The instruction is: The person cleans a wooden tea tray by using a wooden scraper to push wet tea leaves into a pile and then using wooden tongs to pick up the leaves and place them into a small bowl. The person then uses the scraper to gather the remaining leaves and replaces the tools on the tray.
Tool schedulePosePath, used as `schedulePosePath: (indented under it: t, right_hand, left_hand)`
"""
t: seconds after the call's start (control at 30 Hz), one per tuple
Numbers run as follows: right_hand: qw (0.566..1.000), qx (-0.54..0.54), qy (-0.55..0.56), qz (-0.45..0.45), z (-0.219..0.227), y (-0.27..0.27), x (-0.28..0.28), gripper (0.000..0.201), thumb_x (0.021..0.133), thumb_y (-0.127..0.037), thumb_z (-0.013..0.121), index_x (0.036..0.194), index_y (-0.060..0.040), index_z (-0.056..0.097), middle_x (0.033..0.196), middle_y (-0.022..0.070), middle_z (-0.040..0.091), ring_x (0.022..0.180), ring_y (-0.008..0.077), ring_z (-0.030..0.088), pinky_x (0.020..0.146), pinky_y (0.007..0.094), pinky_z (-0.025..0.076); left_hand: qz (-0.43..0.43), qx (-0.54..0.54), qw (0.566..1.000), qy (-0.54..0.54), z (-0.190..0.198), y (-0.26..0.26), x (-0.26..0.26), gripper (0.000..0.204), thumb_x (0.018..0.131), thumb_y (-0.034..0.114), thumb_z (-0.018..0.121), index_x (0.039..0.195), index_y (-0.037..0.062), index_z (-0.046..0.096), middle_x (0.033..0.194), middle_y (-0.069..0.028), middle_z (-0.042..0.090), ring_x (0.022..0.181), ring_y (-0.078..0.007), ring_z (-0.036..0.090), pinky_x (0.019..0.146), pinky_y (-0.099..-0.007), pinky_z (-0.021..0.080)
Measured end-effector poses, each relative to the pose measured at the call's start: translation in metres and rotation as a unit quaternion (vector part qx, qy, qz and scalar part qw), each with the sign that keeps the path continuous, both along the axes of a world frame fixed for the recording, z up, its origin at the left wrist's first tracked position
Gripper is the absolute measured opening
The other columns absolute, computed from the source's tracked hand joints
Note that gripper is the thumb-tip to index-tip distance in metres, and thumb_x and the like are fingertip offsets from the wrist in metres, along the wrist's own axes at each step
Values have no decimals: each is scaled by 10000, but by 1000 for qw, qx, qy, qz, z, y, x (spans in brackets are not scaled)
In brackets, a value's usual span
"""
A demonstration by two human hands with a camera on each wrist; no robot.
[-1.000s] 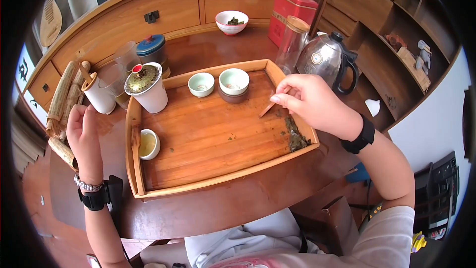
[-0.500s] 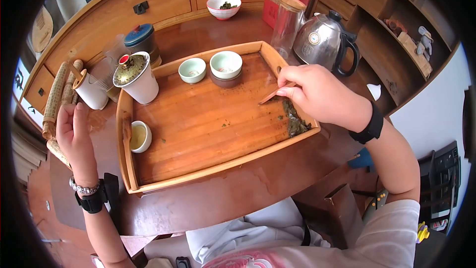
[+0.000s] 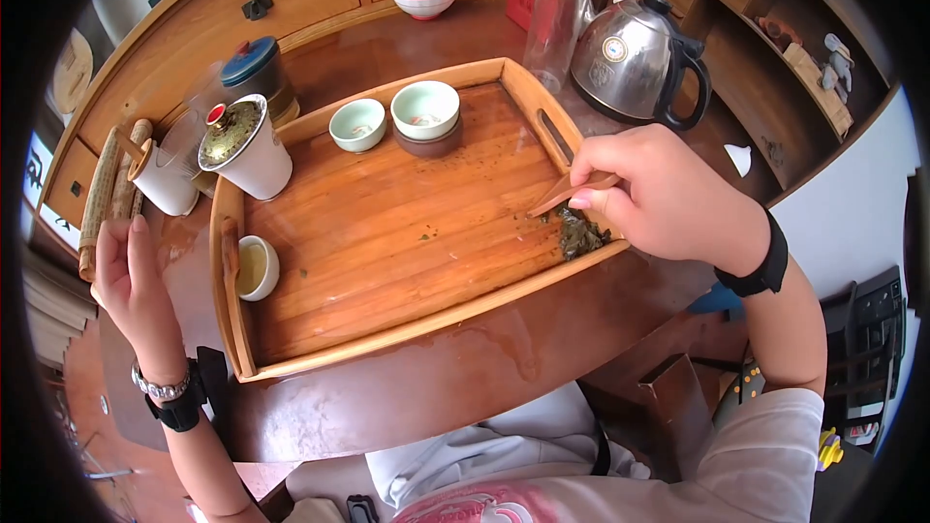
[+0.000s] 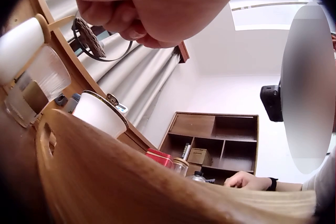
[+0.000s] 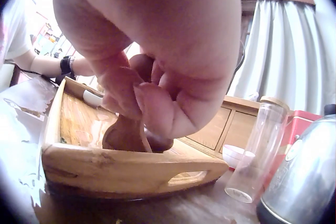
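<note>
My right hand (image 3: 659, 192) pinches a small wooden scoop (image 3: 550, 199) between thumb and fingers, low over the right side of the wooden tray (image 3: 387, 223). Dark wet tea leaves (image 3: 581, 236) are heaped in the tray's near right corner, right beside the scoop tip. In the right wrist view the scoop (image 5: 126, 136) shows a broad curved end behind the tray wall. Off the tray's left side, my left hand (image 3: 143, 295) is raised with loosely curled fingers and holds nothing. A cup of pale tea (image 3: 258, 269) sits inside the left wall, beside a slim wooden tool (image 3: 231, 260).
Two pale green cups (image 3: 358, 124) stand at the tray's back, one on a brown base. A lidded white cup (image 3: 260, 163) is by the back left corner. Behind the right end are a glass cylinder (image 3: 552, 34) and steel kettle (image 3: 625, 63); a bowl of leaves (image 3: 424, 2) stands farther back.
My right hand has brought the scoop down toward the near right corner, where the leaves now look more bunched. The head view has shifted; my left hand stays raised at the left.
</note>
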State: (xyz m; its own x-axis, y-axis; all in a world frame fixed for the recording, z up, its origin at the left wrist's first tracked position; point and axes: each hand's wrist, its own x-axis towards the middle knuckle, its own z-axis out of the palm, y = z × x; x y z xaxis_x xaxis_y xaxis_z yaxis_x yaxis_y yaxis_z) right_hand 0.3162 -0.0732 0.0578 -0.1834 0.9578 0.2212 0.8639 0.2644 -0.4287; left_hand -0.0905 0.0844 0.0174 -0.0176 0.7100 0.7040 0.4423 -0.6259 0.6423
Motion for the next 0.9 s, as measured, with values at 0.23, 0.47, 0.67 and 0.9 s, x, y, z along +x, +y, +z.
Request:
schedulePosePath:
  t: [0.23, 0.47, 0.67, 0.9]
  right_hand:
    - [1000, -9, -3, 28, 6, -10, 0, 142, 791, -68, 643, 720, 2, 542, 600, 171, 541, 580, 361, 534, 545, 412, 411]
    - [993, 113, -5, 26, -1, -14, 0, 95, 780, -51, 655, 769, -11, 570, 656, 120, 576, 602, 305, 547, 562, 372, 420]
    - [987, 27, 156, 4, 22, -39, -11, 26, 775, 2, 664, 799, -1, 654, 705, 70, 635, 618, 201, 597, 563, 298, 447]
    - [961, -119, 145, 206, 1, -40, -46, 171, 847, -202, 689, 946, -67, 651, 748, 74, 600, 666, 237, 608, 563, 326, 480]
  left_hand:
    - [-16, 0, 999, 38, -2, -15, 7, 193, 979, 66, 519, 792, 44, 476, 682, 78, 345, 613, -14, 256, 524, -206, 191]
    - [-44, 30, 995, 89, -8, -23, 16, 173, 974, 33, 513, 807, 38, 465, 702, 64, 357, 617, -19, 277, 537, -194, 219]
    - [-60, 28, 990, 122, -8, -26, 15, 159, 970, 26, 518, 821, 35, 466, 701, 63, 360, 618, -20, 282, 541, -190, 241]
    - [-74, 32, 985, 154, 0, -29, 18, 152, 961, 20, 532, 825, 29, 465, 714, 50, 378, 624, -27, 298, 540, -190, 258]
